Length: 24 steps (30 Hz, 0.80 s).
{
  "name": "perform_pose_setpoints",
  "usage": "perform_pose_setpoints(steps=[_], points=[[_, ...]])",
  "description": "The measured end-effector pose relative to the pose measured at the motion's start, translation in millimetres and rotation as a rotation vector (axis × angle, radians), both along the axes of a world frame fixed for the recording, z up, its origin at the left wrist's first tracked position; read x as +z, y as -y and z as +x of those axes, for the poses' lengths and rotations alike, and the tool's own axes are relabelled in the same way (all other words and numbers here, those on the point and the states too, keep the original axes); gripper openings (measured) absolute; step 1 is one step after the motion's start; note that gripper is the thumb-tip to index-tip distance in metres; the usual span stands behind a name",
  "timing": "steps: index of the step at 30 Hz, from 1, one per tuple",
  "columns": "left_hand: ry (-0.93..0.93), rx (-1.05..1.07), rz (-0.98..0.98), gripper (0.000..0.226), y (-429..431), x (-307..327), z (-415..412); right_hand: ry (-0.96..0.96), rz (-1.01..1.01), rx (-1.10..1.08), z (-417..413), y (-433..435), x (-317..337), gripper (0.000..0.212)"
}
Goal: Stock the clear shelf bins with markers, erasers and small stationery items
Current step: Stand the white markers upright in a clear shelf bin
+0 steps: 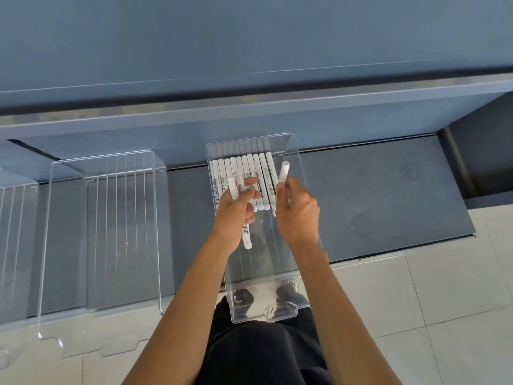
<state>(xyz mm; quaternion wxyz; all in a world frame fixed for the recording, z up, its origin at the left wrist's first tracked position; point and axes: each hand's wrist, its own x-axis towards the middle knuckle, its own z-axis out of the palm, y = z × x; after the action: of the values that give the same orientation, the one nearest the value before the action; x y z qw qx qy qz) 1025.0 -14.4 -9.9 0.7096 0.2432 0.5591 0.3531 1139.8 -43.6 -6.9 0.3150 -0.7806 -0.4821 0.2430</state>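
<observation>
A bunch of white markers (246, 237) is gripped in the curled fingers of the left hand (236, 208), and a single white marker (283, 172) is pinched, tip upward, in the closed fingers of the right hand (298, 211); both hands are held over a clear bin (263, 315). A row of white markers (244, 168) is laid side by side at the far end of this bin, which is set on a grey shelf (374, 195) with its near end over the edge. A second clear bin (102, 232) is placed well to the left on the same shelf.
</observation>
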Motion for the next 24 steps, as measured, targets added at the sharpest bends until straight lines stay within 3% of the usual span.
perform_pose_setpoints(steps=[3, 7, 18, 24], points=[[0.001, -0.012, -0.01, 0.02, -6, -3, -1, 0.018, -0.052, -0.022, -8, -7, -1, 0.023], [0.003, -0.014, -0.032, 0.021, -15, -5, -2, 0.02, -0.091, -0.029, -13, -17, -6, 0.014], [-0.045, -0.037, -0.067, 0.022, -29, -10, 2, 0.17, -0.096, 0.017, -22, -31, -41, 0.065], [-0.07, -0.036, -0.078, 0.021, -31, -14, 2, 0.238, -0.124, 0.061, -17, -29, -53, 0.052]])
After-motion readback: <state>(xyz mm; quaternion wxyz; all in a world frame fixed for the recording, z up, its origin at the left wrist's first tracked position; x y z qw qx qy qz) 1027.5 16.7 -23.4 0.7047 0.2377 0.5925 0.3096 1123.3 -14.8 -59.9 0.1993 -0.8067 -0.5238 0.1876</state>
